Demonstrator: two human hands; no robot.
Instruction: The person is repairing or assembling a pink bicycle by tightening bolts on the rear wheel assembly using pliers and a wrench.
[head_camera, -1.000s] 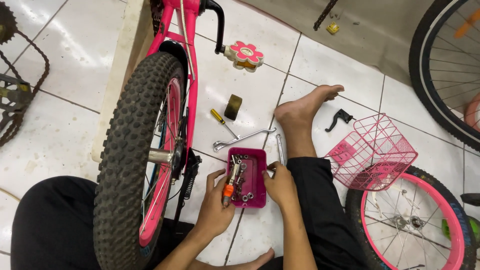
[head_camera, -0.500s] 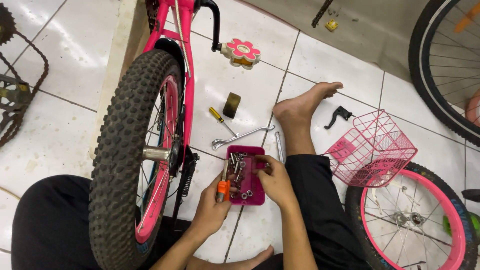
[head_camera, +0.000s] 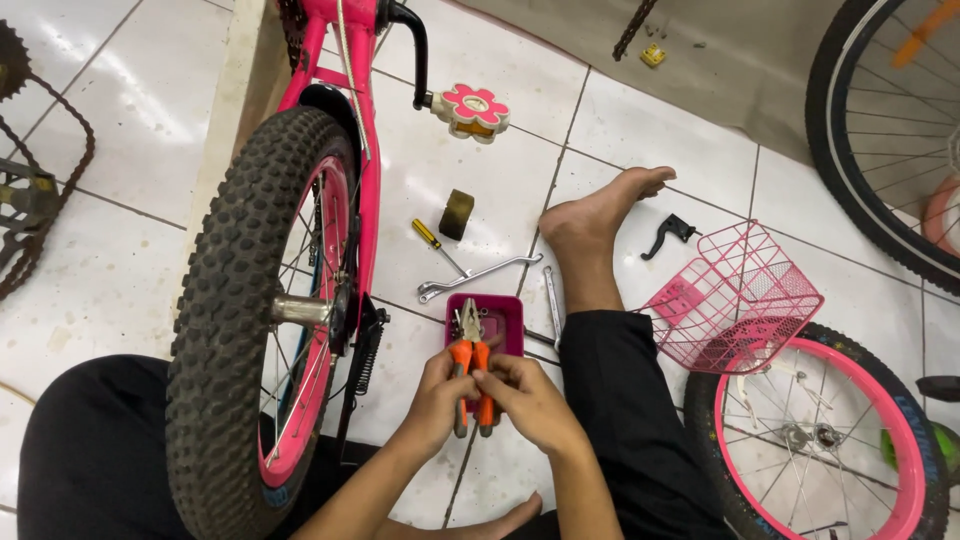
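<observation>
Gripping the orange-handled pliers (head_camera: 470, 370) together just above the pink parts tray (head_camera: 508, 312), the left hand (head_camera: 435, 400) and right hand (head_camera: 525, 395) are each closed on a handle, tool picked up but not yet applied to the upturned pink bicycle's rear wheel (head_camera: 255, 330) beside them

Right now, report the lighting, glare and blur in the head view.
Head view: even indoor light, soft shadows beside the knobby tire; mild sheen on the white floor tiles; both hands and the orange-handled pliers sharp; wide-angle bending at the edges.
</observation>
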